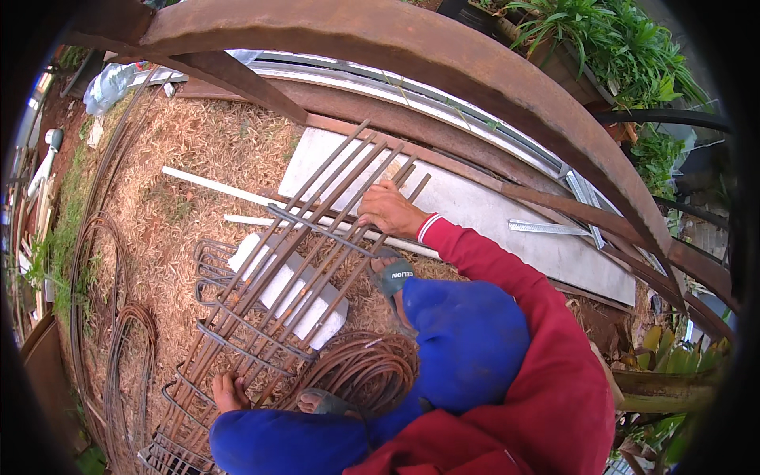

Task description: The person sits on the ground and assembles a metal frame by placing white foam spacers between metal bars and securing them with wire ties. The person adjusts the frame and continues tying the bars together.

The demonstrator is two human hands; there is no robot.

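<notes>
Two bare hands are on a long cage of rusty rods [261,294], which slants across a white block [328,326] on the chip-strewn ground [202,138]. The right hand [389,210] is nearly closed, back upward, its fingers curled over the rods near their upper ends. The left hand [228,392] lies against the rods well down the cage, fingers bent; how tightly it closes, or whether it grips one, I cannot tell, as the fingertips go out of sight.

The wrist behind the left hand is covered by a blue trouser leg [467,340], and the right hand's thumb is hard to make out. The lower end of the cage runs into the dark rim of the view, and the block's middle shows only between rods.

One dark stirrup [321,230] crosses the rods near the right hand; others sit lower down. A coil of rusty rod [372,368] lies beside the block's lower end, between two sandalled feet. Beyond the upper rod ends, a white board [475,229] lies flat, a perforated metal strip [546,227] near its right end. Long bent rods [119,340] line the ground's left edge, and a curved brown beam [380,32] spans the foreground above, hiding part of what lies behind.
</notes>
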